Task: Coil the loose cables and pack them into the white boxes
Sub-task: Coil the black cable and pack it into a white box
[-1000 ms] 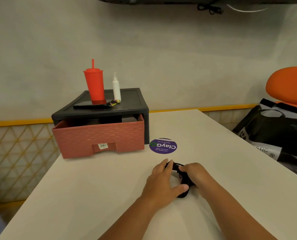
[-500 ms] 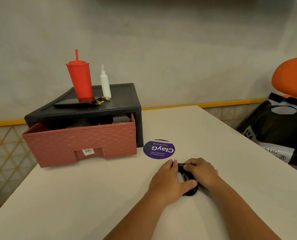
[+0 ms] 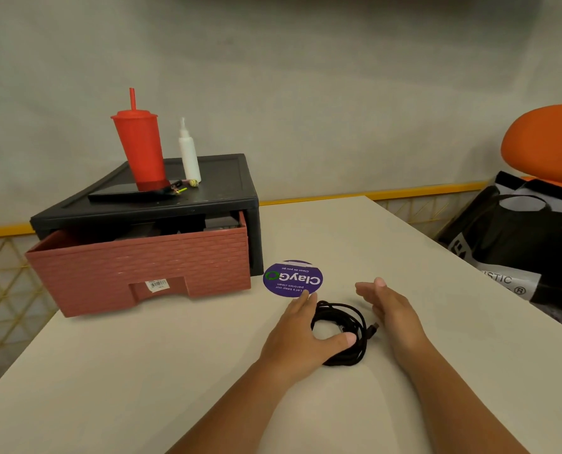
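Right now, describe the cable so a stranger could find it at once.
On the white table, find the round purple sticker beside the pink drawer. Just nearer the person, between the left hand and right hand, lies the cable. It is the only black looped coil there, one plug poking rightwards.

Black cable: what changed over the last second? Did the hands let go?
The right hand let go and drew off to the right, open, clear of the black cable. The left hand opened too; its thumb lies across the coil, which has spread wider on the table. Drawer unit, red cup and purple sticker stayed put.
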